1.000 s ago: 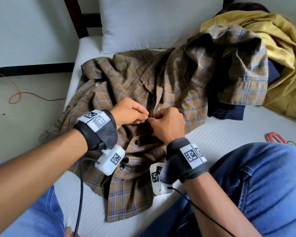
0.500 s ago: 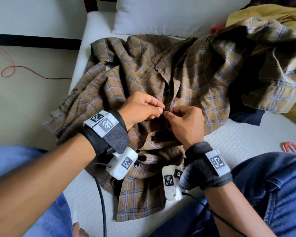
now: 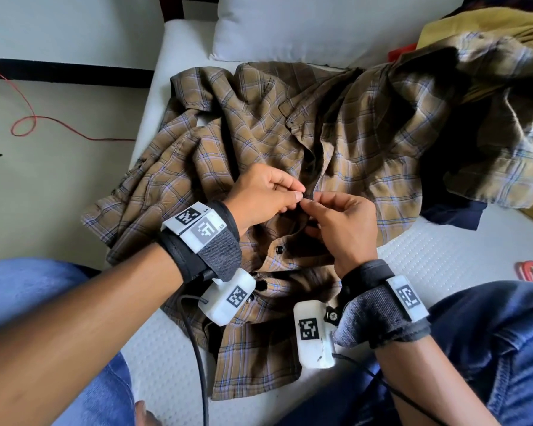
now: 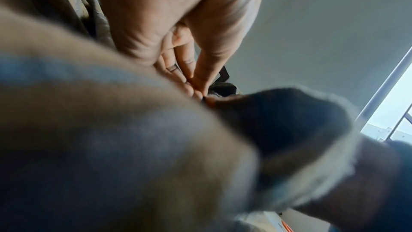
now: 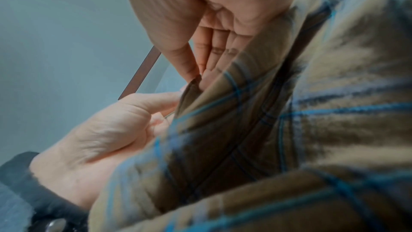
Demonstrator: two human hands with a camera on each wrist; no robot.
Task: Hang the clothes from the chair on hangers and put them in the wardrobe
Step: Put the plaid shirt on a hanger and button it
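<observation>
Both hands, left (image 3: 266,196) and right (image 3: 340,224), pinch the shirt (image 3: 366,139) at a button. No hanger yet; wardrobe comes later.

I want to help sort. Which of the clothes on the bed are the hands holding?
The brown plaid shirt spread flat in front; both hands pinch its button strip. The yellow garment and dark blue one lie untouched.

My fingertips (image 3: 300,196) cover the button I'm pinching on the plaid shirt (image 3: 243,133), so can't tell if it's through the hole. Shirt's right sleeve is cut off by the head view's right edge, near the mattress's far right corner. Left wrist view: shirt fabric (image 4: 111,147) is a blur filling the lower half. Right wrist view: my right hand (image 5: 211,15) is cut off at the top.
</observation>
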